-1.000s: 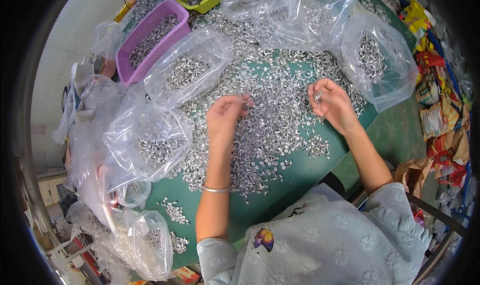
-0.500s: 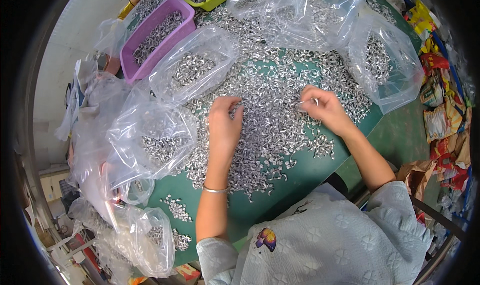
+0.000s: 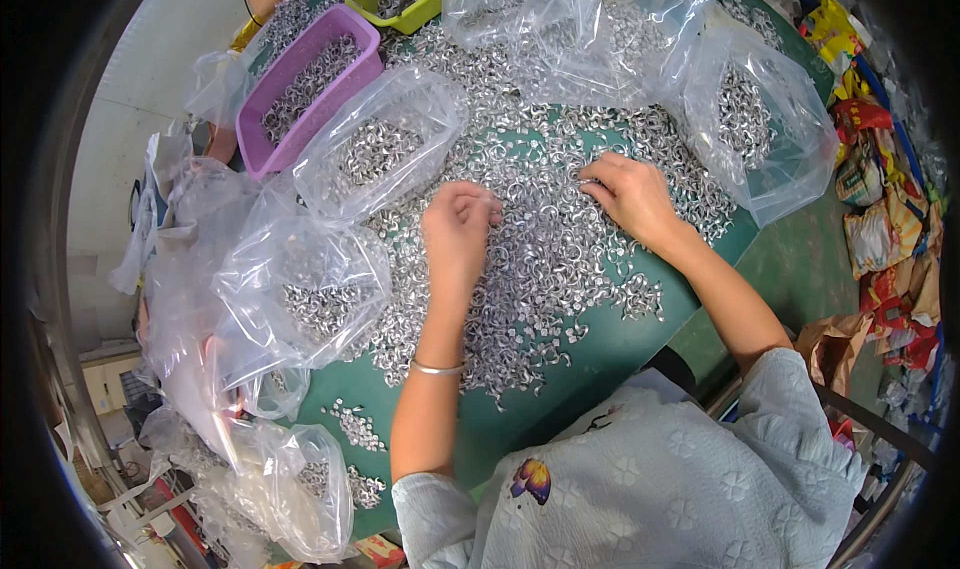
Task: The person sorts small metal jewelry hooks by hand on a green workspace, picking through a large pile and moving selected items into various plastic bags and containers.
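Small silvery metal pieces (image 3: 540,259), many curved like rings, lie spread across the middle of the green worktop (image 3: 600,361). Over them, the left hand (image 3: 459,219) curls its fingers and the right hand (image 3: 632,195) bends its fingertips downward; I cannot tell whether either grips a piece. Clear plastic bags (image 3: 795,174) and a purple bin (image 3: 345,91) nearby hold more pieces.

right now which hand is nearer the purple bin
Left. The left hand is over the metal pieces, below and right of the purple bin in view; the right hand is farther right, over the same pieces.
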### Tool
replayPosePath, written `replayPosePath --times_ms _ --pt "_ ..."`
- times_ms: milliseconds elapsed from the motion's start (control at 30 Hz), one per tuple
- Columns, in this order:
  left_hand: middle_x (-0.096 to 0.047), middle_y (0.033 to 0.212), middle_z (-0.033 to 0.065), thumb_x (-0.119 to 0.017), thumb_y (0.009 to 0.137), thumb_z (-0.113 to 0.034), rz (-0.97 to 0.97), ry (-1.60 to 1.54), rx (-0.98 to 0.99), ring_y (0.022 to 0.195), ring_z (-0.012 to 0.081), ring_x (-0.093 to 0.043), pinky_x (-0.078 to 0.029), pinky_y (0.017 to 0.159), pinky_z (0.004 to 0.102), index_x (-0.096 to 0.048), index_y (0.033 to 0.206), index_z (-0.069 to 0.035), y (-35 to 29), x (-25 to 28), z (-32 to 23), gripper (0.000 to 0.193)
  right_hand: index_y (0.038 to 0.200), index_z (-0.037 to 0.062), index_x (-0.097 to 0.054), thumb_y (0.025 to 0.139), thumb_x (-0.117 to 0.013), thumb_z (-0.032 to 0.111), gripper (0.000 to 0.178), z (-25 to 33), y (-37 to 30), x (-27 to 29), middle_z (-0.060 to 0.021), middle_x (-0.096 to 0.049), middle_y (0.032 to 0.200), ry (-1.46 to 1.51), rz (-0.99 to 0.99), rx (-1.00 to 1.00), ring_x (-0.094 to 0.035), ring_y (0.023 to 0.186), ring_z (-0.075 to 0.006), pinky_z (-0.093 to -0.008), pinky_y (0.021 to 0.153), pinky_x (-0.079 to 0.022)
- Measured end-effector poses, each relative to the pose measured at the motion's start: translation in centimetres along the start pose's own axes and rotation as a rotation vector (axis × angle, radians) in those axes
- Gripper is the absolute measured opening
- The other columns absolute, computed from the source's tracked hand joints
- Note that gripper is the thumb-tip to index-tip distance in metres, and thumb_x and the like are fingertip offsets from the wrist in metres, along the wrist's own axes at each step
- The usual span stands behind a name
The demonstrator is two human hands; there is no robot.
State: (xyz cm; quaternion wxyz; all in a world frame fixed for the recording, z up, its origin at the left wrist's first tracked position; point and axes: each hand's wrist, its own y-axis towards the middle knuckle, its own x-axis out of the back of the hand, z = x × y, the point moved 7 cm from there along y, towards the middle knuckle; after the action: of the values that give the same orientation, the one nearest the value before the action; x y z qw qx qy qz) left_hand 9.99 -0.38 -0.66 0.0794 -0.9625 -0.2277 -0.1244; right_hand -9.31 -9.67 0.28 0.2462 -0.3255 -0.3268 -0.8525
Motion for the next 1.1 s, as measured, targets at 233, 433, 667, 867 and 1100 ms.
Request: replayPosePath --times_ms 233,433,667,867,1100 --pt "-0.058 0.098 0.0129 -0.04 0.069 0.016 0.072 -0.815 0.395 0.083 0.0174 -0.054 -0.046 0.072 0.0273 -0.052 0.108 0.004 -1.2 0.4 1.9 0.043 0.088 0.0022 -0.056 0.082 -0.052 0.009 0.01 -4.4 -2.8 1.6 -0.0059 -0.052 0.082 1.673 -0.01 -0.789 -0.043 0.054 -0.0082 -0.0193 0.038 -0.027" --pt "-0.056 0.08 0.004 -0.049 0.08 0.004 0.194 -0.678 0.338 0.066 0.0104 -0.048 -0.039 0.057 0.0216 -0.056 0.102 0.003 -0.8 -1.9 0.9 0.023 0.079 0.0039 -0.067 0.074 -0.07 0.021 0.018 -3.4 -3.3 2.9 -0.0025 -0.057 0.058 0.229 0.254 -0.418 -0.053 0.052 -0.0187 -0.0324 0.05 -0.042" --pt "-0.055 0.071 -0.002 -0.061 0.081 -0.004 -0.052 0.051 -0.056 0.059 0.0037 -0.043 -0.036 0.053 0.0197 -0.064 0.094 -0.001 -1.2 0.2 0.0 0.014 0.076 0.0044 -0.061 0.073 -0.068 0.016 0.014 -1.1 -2.9 2.6 -0.0135 -0.061 0.067 -0.093 0.234 -0.378 -0.061 0.062 -0.0282 -0.0389 0.056 -0.047" --pt "-0.056 0.076 0.0053 -0.066 0.074 -0.002 -0.101 0.438 -0.159 0.06 0.012 -0.048 -0.041 0.055 0.0252 -0.063 0.092 -0.001 -3.7 2.6 -1.4 0.018 0.076 0.0044 -0.054 0.082 -0.058 0.007 0.008 -4.2 -4.4 1.9 0.0033 -0.05 0.065 1.119 0.191 -0.764 -0.043 0.051 -0.0085 -0.0248 0.046 -0.035" --pt "-0.056 0.088 0.0157 -0.067 0.073 -0.001 -0.046 0.667 -0.359 0.082 0.0308 -0.055 -0.044 0.072 0.0381 -0.062 0.086 0.003 -4.0 -0.8 -2.3 0.014 0.094 0.0014 -0.06 0.084 -0.049 0.003 0.014 -1.5 -2.7 2.8 -0.0005 -0.054 0.073 0.393 0.205 -0.417 -0.047 0.058 -0.0097 -0.0248 0.054 -0.038"
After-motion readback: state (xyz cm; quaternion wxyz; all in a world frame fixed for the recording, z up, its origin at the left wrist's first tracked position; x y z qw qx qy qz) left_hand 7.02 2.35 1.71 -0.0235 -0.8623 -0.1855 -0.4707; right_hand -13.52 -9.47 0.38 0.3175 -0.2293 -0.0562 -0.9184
